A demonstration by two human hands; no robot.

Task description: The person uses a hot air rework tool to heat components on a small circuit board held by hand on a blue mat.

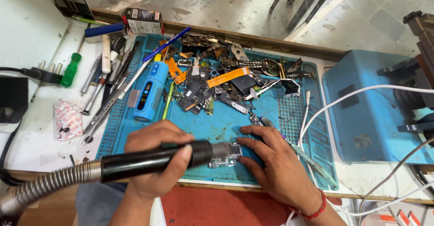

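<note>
Lying under the right hand's (275, 162) fingertips, circuit board (224, 155) meets left hand's (156, 160) hot-air nozzle (221, 150).

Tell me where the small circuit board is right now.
The circuit board lies on the blue mat's near edge, between the hot-air nozzle and the right hand.

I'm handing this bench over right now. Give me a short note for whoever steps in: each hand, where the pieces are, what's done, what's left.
Left hand: grip shut on the black hot-air wand, nozzle over the circuit board.
Right hand: fingers flat on the blue mat, steadying the board's right edge.
Board lies at the mat's near edge. Loose parts pile at the mat's far side; blue driver and hand tools to the left.
Done: board placed and held, wand on it.
Left: cannot tell how far the heating has got; nothing lifted off the board yet.
</note>
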